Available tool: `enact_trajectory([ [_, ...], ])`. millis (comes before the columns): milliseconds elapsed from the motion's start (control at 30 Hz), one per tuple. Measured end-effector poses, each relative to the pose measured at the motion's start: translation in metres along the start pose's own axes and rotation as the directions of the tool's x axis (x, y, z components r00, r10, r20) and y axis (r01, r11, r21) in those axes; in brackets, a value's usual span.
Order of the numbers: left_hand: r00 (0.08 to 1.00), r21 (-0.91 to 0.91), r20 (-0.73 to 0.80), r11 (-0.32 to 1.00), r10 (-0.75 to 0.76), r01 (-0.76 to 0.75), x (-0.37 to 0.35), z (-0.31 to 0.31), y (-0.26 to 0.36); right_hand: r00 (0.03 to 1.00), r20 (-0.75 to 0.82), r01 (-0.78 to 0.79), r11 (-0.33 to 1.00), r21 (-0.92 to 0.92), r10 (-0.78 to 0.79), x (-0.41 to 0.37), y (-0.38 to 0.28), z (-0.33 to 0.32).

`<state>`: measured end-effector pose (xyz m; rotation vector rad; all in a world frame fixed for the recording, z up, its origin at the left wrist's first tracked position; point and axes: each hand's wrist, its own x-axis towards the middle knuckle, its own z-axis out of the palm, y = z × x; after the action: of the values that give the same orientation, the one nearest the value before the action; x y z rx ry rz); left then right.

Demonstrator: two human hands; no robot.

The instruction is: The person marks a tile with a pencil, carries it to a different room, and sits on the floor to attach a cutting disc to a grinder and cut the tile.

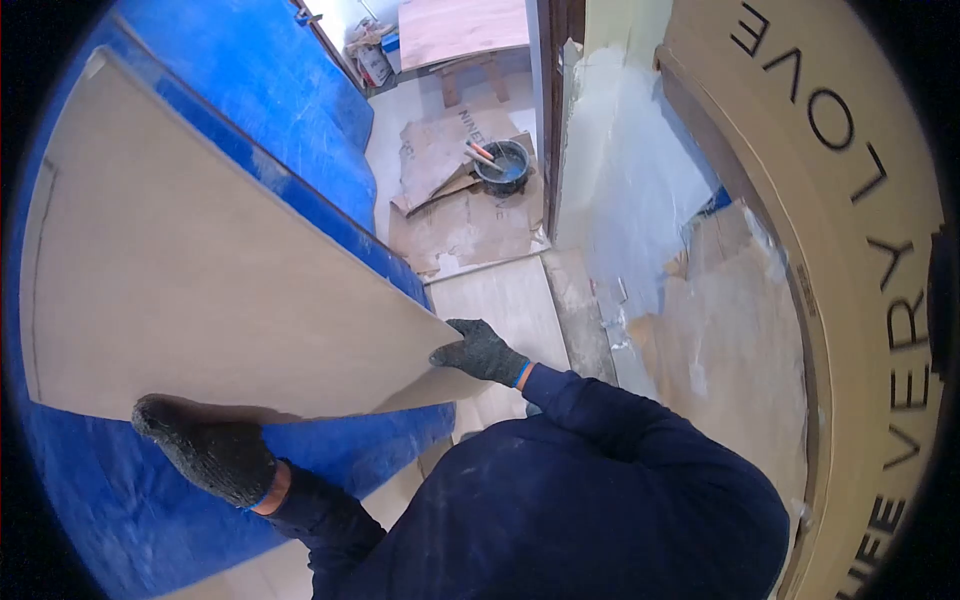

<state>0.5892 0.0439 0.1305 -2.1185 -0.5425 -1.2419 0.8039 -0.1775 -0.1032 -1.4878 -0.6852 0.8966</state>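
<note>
A large beige panel [200, 270] filled the left half of the view. It lay flat-faced and tilted above a blue sheet [270, 80], which showed along its upper edge and under its lower edge. I could not tell if the far edge of the panel rested on the sheet.

On the right side, a curved tan brim [880, 250] with black letters covered the border of the view. Farther away, torn pieces of cardboard [450, 200] lay on the pale floor [510, 300] beside a wall.

The left hand [205, 450], in a dark knitted glove, was closed over the lower edge of the panel, near its lower left part. The panel was above and in front of this hand. The right hand [480, 350], in the same kind of glove, gripped the pointed right corner of the panel with bent fingers, so the panel spread out to the left of it. Both dark blue sleeves reached toward the panel.

A small dark bucket [503, 165] with tools inside stood on the cardboard, well apart from both hands.
</note>
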Motion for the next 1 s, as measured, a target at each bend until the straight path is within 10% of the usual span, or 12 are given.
enact_trajectory([
  [100, 0.997, 0.032, -0.047, 0.998, 0.056, -0.054, 0.023, 0.05, 0.004, 0.992, -0.116, 0.035, 0.997, -0.061, -0.042, 0.047, -0.021, -0.031],
  [200, 0.97, -0.222, -0.102, 0.956, -0.221, 0.194, 0.055, 0.099, 0.016, 0.962, -0.192, 0.174, 0.977, -0.12, -0.194, 0.108, -0.041, -0.059],
  [300, 0.976, 0.315, -0.2, 0.938, -0.082, 0.143, 0.111, 0.144, 0.035, 0.952, -0.197, 0.206, 0.966, -0.158, -0.235, 0.172, -0.07, -0.095],
  [533, 0.951, 0.309, -0.295, 0.951, 0.093, 0.003, 0.208, 0.344, 0.037, 0.939, -0.228, 0.214, 0.957, -0.196, -0.256, 0.373, -0.103, -0.18],
  [733, 0.87, 0.018, -0.456, 0.98, 0.186, -0.2, 0.324, 0.531, 0.056, 0.882, -0.396, 0.306, 0.95, 0.065, -0.257, 0.525, -0.121, -0.23],
  [800, 0.912, -0.757, -0.282, 0.653, -0.298, -0.02, 0.342, 0.565, 0.07, 0.897, -0.382, 0.281, 0.954, 0.102, -0.223, 0.563, -0.126, -0.242],
  [833, 0.916, -0.762, -0.276, 0.647, -0.29, -0.024, 0.354, 0.587, 0.071, 0.889, -0.394, 0.307, 0.942, 0.134, -0.233, 0.586, -0.128, -0.247],
  [900, 0.952, -0.245, -0.246, 0.962, -0.18, 0.119, 0.376, 0.618, 0.068, 0.888, -0.396, 0.325, 0.928, 0.183, -0.233, 0.626, -0.132, -0.256],
  [1000, 0.979, 0.264, -0.204, 0.962, -0.012, 0.067, 0.423, 0.666, 0.086, 0.901, -0.382, 0.32, 0.91, 0.262, -0.207, 0.688, -0.138, -0.271],
])
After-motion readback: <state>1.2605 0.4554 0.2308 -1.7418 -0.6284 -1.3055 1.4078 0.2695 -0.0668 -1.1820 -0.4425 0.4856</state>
